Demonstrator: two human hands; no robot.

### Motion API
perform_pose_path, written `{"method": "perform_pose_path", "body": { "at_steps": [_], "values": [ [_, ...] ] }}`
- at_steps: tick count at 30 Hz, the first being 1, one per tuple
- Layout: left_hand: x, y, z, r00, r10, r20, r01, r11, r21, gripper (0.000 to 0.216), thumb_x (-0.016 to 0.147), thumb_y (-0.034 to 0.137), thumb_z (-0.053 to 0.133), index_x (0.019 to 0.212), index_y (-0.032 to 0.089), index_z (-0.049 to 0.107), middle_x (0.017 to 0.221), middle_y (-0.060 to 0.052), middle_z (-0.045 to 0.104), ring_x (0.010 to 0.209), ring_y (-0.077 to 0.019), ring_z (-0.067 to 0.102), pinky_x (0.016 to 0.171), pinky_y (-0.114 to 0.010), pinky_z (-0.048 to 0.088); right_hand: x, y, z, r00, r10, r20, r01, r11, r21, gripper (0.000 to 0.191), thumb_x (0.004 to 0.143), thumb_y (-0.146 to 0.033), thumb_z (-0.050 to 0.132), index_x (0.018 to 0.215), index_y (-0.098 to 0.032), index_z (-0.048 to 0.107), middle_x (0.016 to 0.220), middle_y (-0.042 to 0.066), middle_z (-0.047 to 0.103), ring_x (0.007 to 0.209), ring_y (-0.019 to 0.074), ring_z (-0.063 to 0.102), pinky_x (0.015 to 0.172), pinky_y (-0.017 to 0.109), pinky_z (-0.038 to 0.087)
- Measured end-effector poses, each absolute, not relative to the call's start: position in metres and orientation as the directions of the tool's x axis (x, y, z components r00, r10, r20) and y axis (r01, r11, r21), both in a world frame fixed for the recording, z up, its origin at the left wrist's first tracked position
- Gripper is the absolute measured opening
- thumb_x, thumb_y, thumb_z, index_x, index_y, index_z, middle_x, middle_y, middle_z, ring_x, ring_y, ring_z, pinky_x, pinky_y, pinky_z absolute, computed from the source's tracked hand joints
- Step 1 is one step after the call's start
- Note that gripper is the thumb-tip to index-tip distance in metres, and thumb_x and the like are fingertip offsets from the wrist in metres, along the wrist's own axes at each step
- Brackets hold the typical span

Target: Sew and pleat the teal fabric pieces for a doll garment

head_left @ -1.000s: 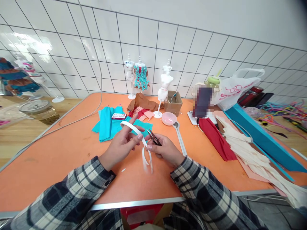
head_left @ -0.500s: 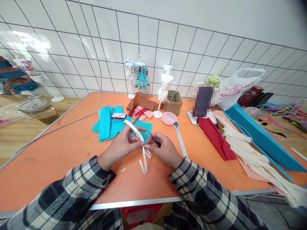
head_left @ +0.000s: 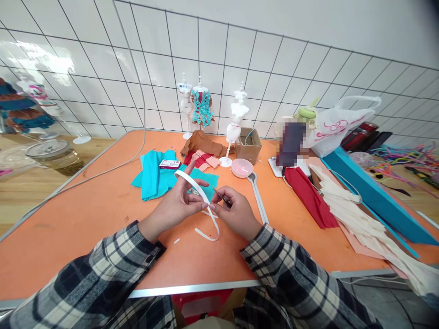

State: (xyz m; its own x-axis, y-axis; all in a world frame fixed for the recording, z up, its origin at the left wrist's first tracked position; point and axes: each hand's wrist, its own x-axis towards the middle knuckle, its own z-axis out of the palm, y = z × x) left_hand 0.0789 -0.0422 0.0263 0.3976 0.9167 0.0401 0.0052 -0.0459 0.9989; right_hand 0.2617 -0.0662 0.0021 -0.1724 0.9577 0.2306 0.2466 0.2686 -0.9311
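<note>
Ribbon [head_left: 199, 192], a white strip, arches taut above the orange table [head_left: 103, 219] just before the teal cloth [head_left: 154, 176], pinched by the left hand [head_left: 174, 208] so the right hand [head_left: 236, 214], gripping small snips [head_left: 221, 197], meets it.

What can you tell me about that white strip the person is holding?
The white strip is a narrow, flat band, seemingly ribbon or elastic. It arches over the left hand, whose thumb and forefinger pinch it beside the right hand, which holds small snips. Below the pinch it hangs in a loose curl, its free end just above or on the orange table.
</note>
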Motion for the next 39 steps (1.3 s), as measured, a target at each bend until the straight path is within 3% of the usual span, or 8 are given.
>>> {"method": "perform_pose_path", "body": {
  "at_steps": [10,16,20,23,27,39],
  "values": [
    [0.078,-0.042,0.025,0.444,0.896,0.013,-0.022,-0.003,1.0,0.107,0.07,0.019,0.078,0.151,0.04,0.012,0.124,-0.007,0.052,0.074,-0.0101,0.069,0.074,-0.028,0.055,0.264,-0.065,-0.002,-0.143,0.933,0.331,0.436,0.359,-0.825,0.009,0.082,-0.029,0.064,0.083,-0.021,0.06,0.077,-0.002,0.065,0.064,0.0128,0.054,0.059,0.024,0.039],
    [0.076,-0.037,0.025,0.261,0.964,0.058,0.018,-0.065,0.998,0.107,0.069,0.023,0.078,0.15,0.039,0.009,0.124,-0.006,0.053,0.077,-0.0136,0.071,0.079,-0.035,0.057,0.265,-0.064,0.0,-0.103,0.875,0.473,0.452,0.465,-0.761,0.014,0.089,-0.032,0.057,0.087,-0.019,0.063,0.091,0.006,0.064,0.082,0.0169,0.059,0.071,0.026,0.043],
    [0.075,-0.033,0.025,0.156,0.98,0.123,0.072,-0.136,0.988,0.11,0.068,0.023,0.077,0.151,0.039,0.006,0.126,-0.007,0.053,0.071,-0.0116,0.069,0.075,-0.034,0.058,0.265,-0.068,0.001,-0.209,0.942,0.262,0.455,0.331,-0.827,0.024,0.094,-0.039,0.049,0.087,-0.02,0.062,0.068,-0.001,0.058,0.061,0.013,0.051,0.058,0.024,0.036],
    [0.076,-0.034,0.025,0.164,0.976,0.144,0.092,-0.16,0.983,0.11,0.068,0.024,0.076,0.151,0.039,0.006,0.126,-0.006,0.052,0.07,-0.0106,0.068,0.072,-0.032,0.057,0.265,-0.069,0.0,-0.298,0.945,0.134,0.476,0.269,-0.837,0.033,0.097,-0.044,0.042,0.083,-0.02,0.059,0.066,-0.003,0.054,0.062,0.0123,0.049,0.058,0.023,0.034],
    [0.077,-0.036,0.025,0.207,0.97,0.129,0.092,-0.151,0.984,0.107,0.07,0.023,0.075,0.152,0.04,0.006,0.127,-0.006,0.052,0.069,-0.0088,0.066,0.071,-0.03,0.056,0.265,-0.07,-0.001,-0.341,0.929,0.144,0.479,0.303,-0.824,0.042,0.102,-0.041,0.026,0.081,-0.02,0.055,0.071,-0.002,0.056,0.067,0.0126,0.05,0.064,0.024,0.034],
    [0.078,-0.039,0.026,0.215,0.964,0.157,0.108,-0.183,0.977,0.108,0.07,0.02,0.073,0.151,0.043,0.006,0.125,-0.006,0.052,0.063,-0.0066,0.063,0.063,-0.026,0.054,0.261,-0.071,-0.003,-0.318,0.94,0.127,0.623,0.308,-0.719,0.035,0.101,-0.042,0.031,0.081,-0.022,0.051,0.067,-0.001,0.053,0.063,0.0147,0.05,0.061,0.025,0.031]
  ]
}}
